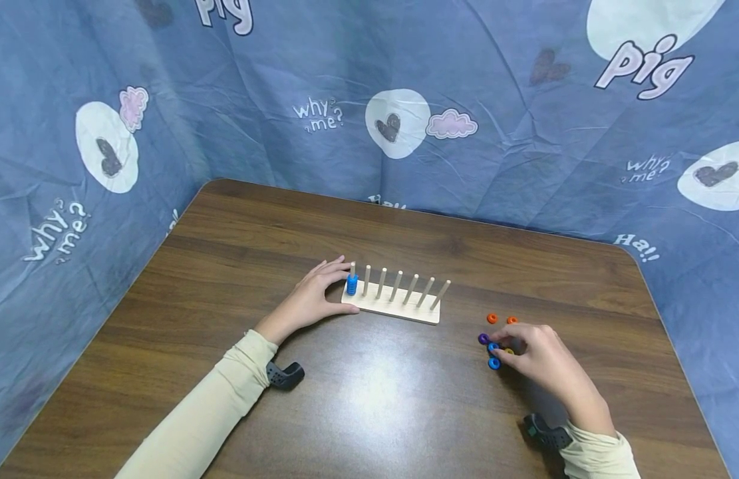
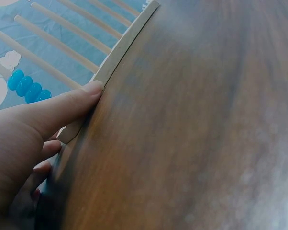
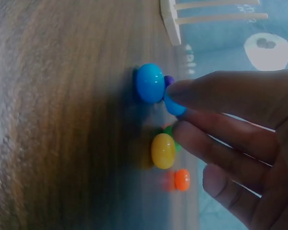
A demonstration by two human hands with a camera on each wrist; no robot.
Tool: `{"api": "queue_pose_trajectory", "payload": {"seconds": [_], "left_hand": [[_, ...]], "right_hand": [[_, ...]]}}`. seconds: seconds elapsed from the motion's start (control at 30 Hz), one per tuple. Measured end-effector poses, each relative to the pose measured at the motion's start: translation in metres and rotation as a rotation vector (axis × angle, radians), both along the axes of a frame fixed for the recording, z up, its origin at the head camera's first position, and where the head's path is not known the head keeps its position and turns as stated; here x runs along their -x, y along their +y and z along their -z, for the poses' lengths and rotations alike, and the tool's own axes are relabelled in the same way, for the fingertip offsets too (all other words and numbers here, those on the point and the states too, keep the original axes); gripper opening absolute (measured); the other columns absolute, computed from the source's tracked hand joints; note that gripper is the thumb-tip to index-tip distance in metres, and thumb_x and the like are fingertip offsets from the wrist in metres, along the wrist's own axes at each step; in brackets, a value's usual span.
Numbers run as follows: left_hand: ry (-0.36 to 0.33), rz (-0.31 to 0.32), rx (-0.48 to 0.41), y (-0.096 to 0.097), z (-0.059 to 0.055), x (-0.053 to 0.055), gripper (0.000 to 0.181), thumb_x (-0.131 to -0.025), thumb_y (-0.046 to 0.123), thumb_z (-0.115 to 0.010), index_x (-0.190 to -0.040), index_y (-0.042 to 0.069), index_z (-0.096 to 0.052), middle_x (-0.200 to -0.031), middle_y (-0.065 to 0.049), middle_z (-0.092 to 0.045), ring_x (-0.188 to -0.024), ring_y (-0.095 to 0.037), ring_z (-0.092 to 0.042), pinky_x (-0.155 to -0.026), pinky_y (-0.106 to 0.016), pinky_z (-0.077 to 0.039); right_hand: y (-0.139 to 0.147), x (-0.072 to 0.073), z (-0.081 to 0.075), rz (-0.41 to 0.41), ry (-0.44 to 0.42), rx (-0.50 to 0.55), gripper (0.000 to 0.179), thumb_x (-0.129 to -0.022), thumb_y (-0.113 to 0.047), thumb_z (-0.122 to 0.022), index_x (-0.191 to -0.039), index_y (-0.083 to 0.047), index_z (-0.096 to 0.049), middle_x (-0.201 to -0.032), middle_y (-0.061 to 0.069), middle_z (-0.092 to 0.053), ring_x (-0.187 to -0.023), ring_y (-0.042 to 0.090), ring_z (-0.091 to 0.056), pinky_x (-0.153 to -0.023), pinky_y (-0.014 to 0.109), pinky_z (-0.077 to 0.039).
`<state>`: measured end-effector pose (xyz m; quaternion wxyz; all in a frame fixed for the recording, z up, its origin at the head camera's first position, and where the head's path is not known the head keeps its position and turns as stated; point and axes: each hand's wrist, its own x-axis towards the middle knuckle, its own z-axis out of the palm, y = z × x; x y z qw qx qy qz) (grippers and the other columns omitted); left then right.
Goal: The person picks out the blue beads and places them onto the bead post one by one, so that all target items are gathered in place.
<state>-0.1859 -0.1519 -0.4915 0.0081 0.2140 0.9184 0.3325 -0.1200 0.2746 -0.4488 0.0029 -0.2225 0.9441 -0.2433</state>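
A pale wooden peg board [image 1: 399, 308] with a row of upright pegs stands on the table. My left hand [image 1: 312, 296] grips its left end, thumb along the front edge and fingers behind. Several blue beads [image 1: 352, 285] are stacked on the leftmost peg; the other pegs are bare. Over to the right, my right hand [image 1: 545, 359] pinches a blue bead [image 3: 174, 106] between thumb and fingertips, close over the table. Around those fingertips lie another blue bead [image 1: 494, 363], a purple bead [image 1: 483, 338], a yellow bead [image 3: 163, 151] and a green bead [image 3: 169, 130], partly hidden by a finger.
Two orange beads, one of them the left orange bead [image 1: 492, 318], lie just beyond the right hand. The brown wooden table [image 1: 273, 233] has a blue printed cloth [image 1: 321, 53] hanging behind it. Each wrist wears a black band [image 1: 285, 376].
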Motion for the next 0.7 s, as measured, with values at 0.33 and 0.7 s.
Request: {"api": "queue_pose_trajectory", "payload": {"seconds": [0.33, 0.7], "left_hand": [[0.014, -0.001, -0.005, 0.0, -0.001, -0.001, 0.066, -0.077, 0.043, -0.086, -0.128, 0.007, -0.066, -0.153, -0.01, -0.051, -0.153, -0.027, -0.033, -0.132, -0.046, -0.017], [-0.003, -0.002, 0.001, -0.001, 0.001, 0.0, 0.068, -0.077, 0.045, -0.085, -0.13, 0.007, -0.065, -0.154, -0.008, -0.05, -0.154, -0.024, -0.032, -0.133, -0.044, -0.015]], "right_hand": [[-0.003, 0.002, -0.002, -0.073, 0.152, 0.104, 0.026, -0.074, 0.002, -0.084, -0.09, -0.015, -0.076, -0.089, -0.004, -0.076, -0.07, 0.004, -0.067, -0.057, 0.021, -0.057], [-0.013, 0.003, -0.009, -0.074, 0.116, 0.134, 0.025, -0.077, 0.004, -0.081, -0.094, -0.013, -0.076, -0.093, -0.002, -0.076, -0.068, -0.004, -0.061, -0.058, 0.021, -0.059]]}}
